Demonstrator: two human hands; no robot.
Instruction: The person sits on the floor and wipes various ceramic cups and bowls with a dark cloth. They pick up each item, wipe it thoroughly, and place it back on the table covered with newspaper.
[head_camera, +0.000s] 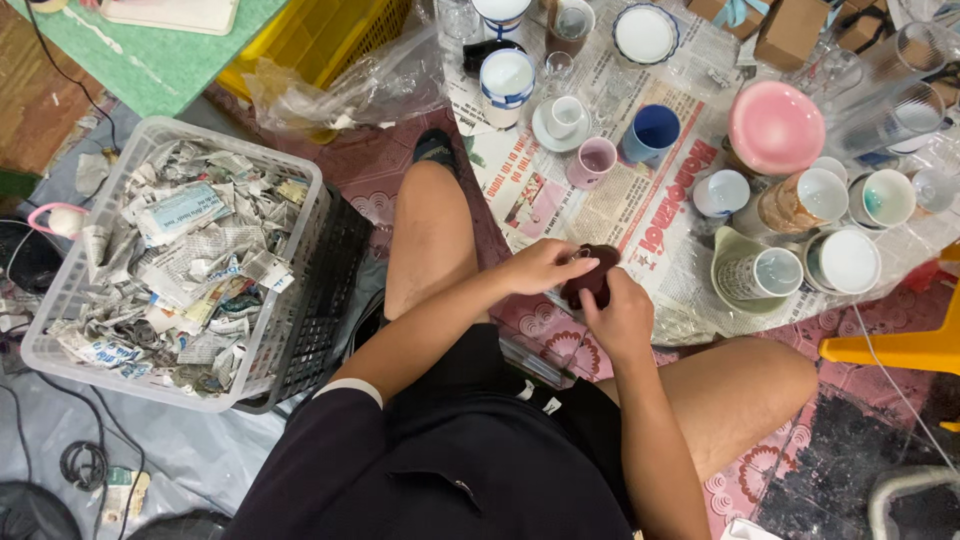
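At floor level, near edge of newspaper (560, 170): person seated, both hands together on a small dark cup (590, 275). Left hand (545, 266) covers top; right hand (620, 315) cups underside, fingers closed round it. Cup held just above paper, clear of other cups (760, 270). Rec.: keep grip firm, work low over paper, elbows clear of glassware (900, 90). Basket (300, 190) w/ paper scraps at left.

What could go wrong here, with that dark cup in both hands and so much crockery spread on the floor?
The dark cup is held in the air by the left hand and right hand; a slip might chip it. The cups stand crowded on newspaper near the knee, so a leg shift could topple some.
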